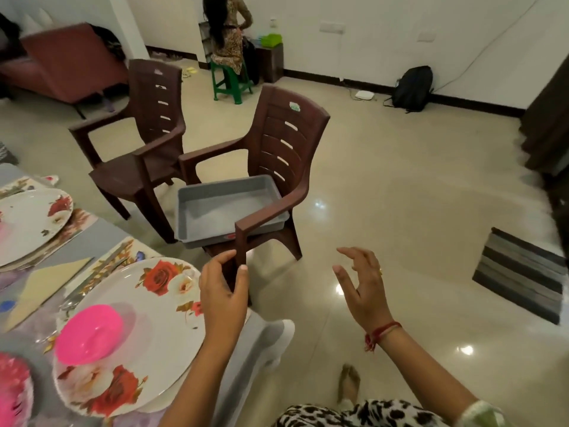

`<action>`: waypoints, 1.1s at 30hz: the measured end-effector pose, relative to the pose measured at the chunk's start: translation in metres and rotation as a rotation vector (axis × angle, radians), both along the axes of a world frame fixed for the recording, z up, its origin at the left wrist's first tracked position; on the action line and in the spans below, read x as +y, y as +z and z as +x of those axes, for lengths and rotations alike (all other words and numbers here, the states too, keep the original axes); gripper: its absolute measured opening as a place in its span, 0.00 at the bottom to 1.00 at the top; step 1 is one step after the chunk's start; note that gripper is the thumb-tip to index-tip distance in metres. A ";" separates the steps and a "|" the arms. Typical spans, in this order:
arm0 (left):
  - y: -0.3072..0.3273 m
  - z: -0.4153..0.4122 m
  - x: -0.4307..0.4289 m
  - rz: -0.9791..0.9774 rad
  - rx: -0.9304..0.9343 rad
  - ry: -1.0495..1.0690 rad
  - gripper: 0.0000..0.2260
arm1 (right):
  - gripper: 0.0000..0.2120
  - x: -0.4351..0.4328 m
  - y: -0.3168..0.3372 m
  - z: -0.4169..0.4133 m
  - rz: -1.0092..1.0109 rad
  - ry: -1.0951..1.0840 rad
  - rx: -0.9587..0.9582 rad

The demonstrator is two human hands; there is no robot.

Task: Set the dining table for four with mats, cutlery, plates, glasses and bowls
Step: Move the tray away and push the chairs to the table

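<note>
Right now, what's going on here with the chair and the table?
A person's left hand grips the front arm post of a brown plastic armchair with an empty grey plastic tray on its seat. The right hand hangs open in the air. On the grey table beside it, a white rose-patterned plate on a floral mat holds a pink plastic bowl.

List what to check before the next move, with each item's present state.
1. Left hand grips the chair by its front arm post: ok.
2. Right hand open, holding nothing: ok.
3. Grey tray on the chair seat is empty: ok.
4. Pink bowl sits on the near plate: ok.
5. Glasses set out: cannot tell, none in view.
</note>
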State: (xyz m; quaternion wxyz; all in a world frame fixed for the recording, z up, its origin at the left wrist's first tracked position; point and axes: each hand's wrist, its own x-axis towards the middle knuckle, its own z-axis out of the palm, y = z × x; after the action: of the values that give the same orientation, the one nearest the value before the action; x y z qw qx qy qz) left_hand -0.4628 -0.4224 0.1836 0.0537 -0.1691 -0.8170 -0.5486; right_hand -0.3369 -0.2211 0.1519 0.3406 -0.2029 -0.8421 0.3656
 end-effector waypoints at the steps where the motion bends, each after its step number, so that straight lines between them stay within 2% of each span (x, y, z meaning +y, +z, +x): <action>1: -0.001 -0.010 0.021 0.004 0.009 0.035 0.10 | 0.18 0.025 0.000 -0.014 -0.004 0.032 0.007; 8: 0.020 -0.054 0.128 0.027 -0.011 0.129 0.13 | 0.19 0.145 0.012 -0.087 0.039 0.131 0.068; 11: 0.020 -0.076 0.152 0.042 -0.003 0.210 0.13 | 0.17 0.179 0.012 -0.127 0.036 0.214 0.028; 20: 0.000 -0.153 0.173 0.047 -0.033 0.432 0.13 | 0.20 0.213 -0.002 -0.260 -0.032 0.410 -0.039; 24: -0.001 -0.203 0.187 0.131 -0.055 0.478 0.11 | 0.21 0.230 0.006 -0.314 -0.042 0.447 -0.057; 33: 0.004 -0.288 0.233 0.190 -0.105 0.557 0.10 | 0.19 0.287 0.038 -0.409 0.029 0.448 0.007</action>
State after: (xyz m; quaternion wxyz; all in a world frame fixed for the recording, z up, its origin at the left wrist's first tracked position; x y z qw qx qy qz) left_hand -0.7504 -0.1892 0.1872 0.1756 0.0960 -0.7786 -0.5947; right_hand -0.7459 0.0661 0.1898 0.2568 -0.0042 -0.8701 0.4207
